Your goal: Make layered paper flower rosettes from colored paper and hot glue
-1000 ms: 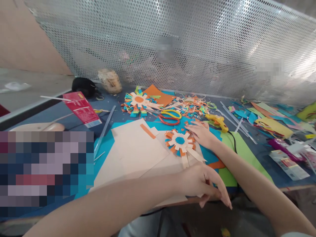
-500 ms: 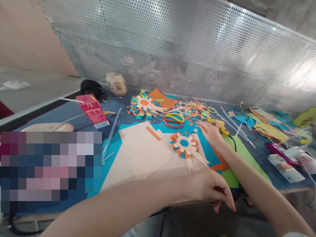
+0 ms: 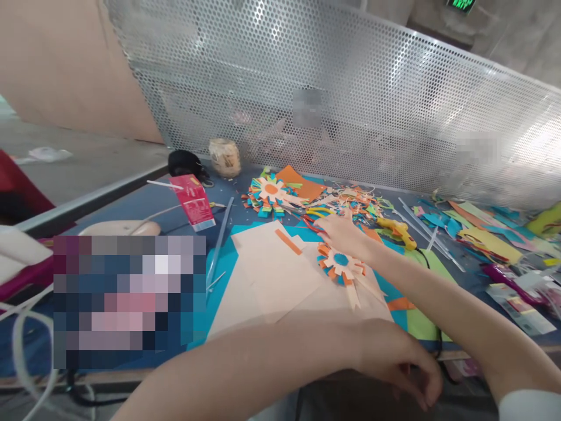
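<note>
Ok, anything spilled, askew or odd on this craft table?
Yes: paper scraps lie strewn along the back by the mesh screen, and the scissors sit partly under the right hand. Nothing looks damaged.

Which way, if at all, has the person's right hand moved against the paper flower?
Yes: the right hand has crossed from right of the paper flower to the red scissors beyond it.

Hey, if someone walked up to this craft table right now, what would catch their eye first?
Probably the bright paper flower on the cream sheets mid-table, with the right hand reaching just past it toward the red and yellow scissors. Behind lies a second flower beside a heap of colourful scraps, under the perforated metal screen. The left hand rests at the near table edge.
</note>
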`<act>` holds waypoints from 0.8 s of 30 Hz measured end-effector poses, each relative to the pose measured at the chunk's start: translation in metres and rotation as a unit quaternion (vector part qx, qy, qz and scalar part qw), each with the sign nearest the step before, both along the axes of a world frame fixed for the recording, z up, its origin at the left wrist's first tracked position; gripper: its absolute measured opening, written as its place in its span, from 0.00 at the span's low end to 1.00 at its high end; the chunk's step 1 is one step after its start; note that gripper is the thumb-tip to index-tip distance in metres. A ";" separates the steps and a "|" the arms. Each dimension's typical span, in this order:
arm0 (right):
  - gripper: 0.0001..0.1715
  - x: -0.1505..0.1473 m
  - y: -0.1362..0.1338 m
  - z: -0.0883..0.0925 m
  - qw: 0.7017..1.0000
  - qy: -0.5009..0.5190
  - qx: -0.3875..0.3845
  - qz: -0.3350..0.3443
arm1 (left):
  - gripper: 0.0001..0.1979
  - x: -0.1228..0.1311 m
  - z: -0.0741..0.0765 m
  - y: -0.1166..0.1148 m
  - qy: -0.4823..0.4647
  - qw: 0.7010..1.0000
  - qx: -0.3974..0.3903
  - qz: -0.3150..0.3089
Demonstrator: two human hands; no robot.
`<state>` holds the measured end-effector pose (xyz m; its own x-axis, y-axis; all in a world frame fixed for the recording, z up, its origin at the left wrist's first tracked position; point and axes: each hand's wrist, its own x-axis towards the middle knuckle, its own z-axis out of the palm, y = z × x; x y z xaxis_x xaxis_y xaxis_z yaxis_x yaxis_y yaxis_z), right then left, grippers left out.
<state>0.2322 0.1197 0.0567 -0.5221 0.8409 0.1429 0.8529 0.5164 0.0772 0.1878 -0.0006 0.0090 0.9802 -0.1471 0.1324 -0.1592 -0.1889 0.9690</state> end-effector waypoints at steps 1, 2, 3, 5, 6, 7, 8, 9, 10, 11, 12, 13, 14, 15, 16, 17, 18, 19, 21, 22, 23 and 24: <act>0.15 -0.004 0.001 -0.003 1.000 0.004 -0.002 0.002 | 0.07 0.001 0.000 0.000 -0.007 1.000 0.009 -0.008; 0.17 -0.008 0.001 -0.005 1.000 0.010 -0.002 0.005 | 0.08 0.002 0.000 0.000 -0.010 1.000 0.017 -0.018; 0.20 -0.011 0.000 -0.008 1.000 0.017 -0.003 0.013 | 0.08 0.002 -0.001 0.001 -0.009 0.999 0.023 -0.029; 0.24 -0.017 -0.003 -0.012 0.998 0.032 -0.010 0.046 | 0.07 0.002 0.000 0.002 -0.007 0.998 0.042 -0.038; 0.23 -0.020 -0.005 -0.013 0.997 0.034 -0.020 0.072 | 0.06 0.002 0.001 0.003 -0.004 0.998 0.058 -0.038; 0.22 -0.022 -0.006 -0.014 0.994 0.034 -0.036 0.101 | 0.05 0.001 0.003 0.003 0.000 0.997 0.074 -0.034; 0.20 -0.023 -0.007 -0.014 0.989 0.034 -0.055 0.130 | 0.05 -0.001 0.005 0.003 0.002 0.995 0.090 -0.031; 0.19 -0.024 -0.007 -0.013 0.985 0.038 -0.072 0.153 | 0.05 -0.002 0.007 0.003 0.001 0.994 0.102 -0.035; 0.18 -0.023 -0.006 -0.011 0.981 0.047 -0.083 0.167 | 0.04 -0.004 0.009 0.003 0.000 0.993 0.109 -0.040; 0.19 -0.020 -0.004 -0.009 0.980 0.064 -0.085 0.170 | 0.04 -0.006 0.011 0.003 -0.002 0.993 0.112 -0.047; 0.20 -0.016 -0.002 -0.007 0.980 0.088 -0.076 0.159 | 0.04 -0.007 0.012 0.003 -0.007 0.992 0.114 -0.052; 0.21 -0.011 0.001 -0.005 0.982 0.115 -0.060 0.137 | 0.03 -0.008 0.013 0.003 -0.014 0.992 0.115 -0.054; 0.21 -0.004 0.003 -0.004 0.983 0.144 -0.037 0.105 | 0.03 -0.009 0.014 0.003 -0.020 0.991 0.117 -0.054; 0.22 0.005 0.005 -0.003 0.982 0.169 -0.017 0.076 | 0.03 -0.009 0.015 0.003 -0.025 0.991 0.120 -0.053; 0.21 0.013 0.005 -0.003 0.981 0.186 -0.006 0.051 | 0.03 -0.010 0.016 0.003 -0.030 0.990 0.126 -0.053; 0.20 0.022 0.004 -0.004 0.980 0.198 0.001 0.024 | 0.03 -0.010 0.016 0.003 -0.036 0.989 0.135 -0.052; 0.19 0.030 0.001 -0.005 0.982 0.190 -0.015 0.014 | 0.03 -0.009 0.017 0.003 -0.038 0.988 0.143 -0.050; 0.17 0.038 -0.003 -0.006 0.985 0.169 -0.030 0.008 | 0.03 -0.009 0.017 0.004 -0.035 0.987 0.151 -0.052; 0.15 0.049 -0.015 -0.009 0.988 0.137 -0.066 0.005 | 0.03 -0.008 0.017 0.004 -0.022 0.984 0.166 -0.061; 0.15 0.052 -0.021 -0.009 0.987 0.135 -0.086 0.002 | 0.03 -0.008 0.017 0.004 -0.016 0.983 0.173 -0.059; 0.16 0.055 -0.027 -0.009 0.986 0.131 -0.103 0.000 | 0.02 -0.007 0.016 0.005 -0.014 0.982 0.178 -0.057; 0.16 0.056 -0.033 -0.009 0.985 0.131 -0.114 0.000 | 0.02 -0.007 0.015 0.005 -0.014 0.982 0.182 -0.053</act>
<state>0.2884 0.0867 0.0477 -0.4926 0.8665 0.0801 0.8278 0.4950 -0.2642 0.1812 0.0044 0.0242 0.9536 -0.2905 0.0793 -0.2228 -0.5034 0.8349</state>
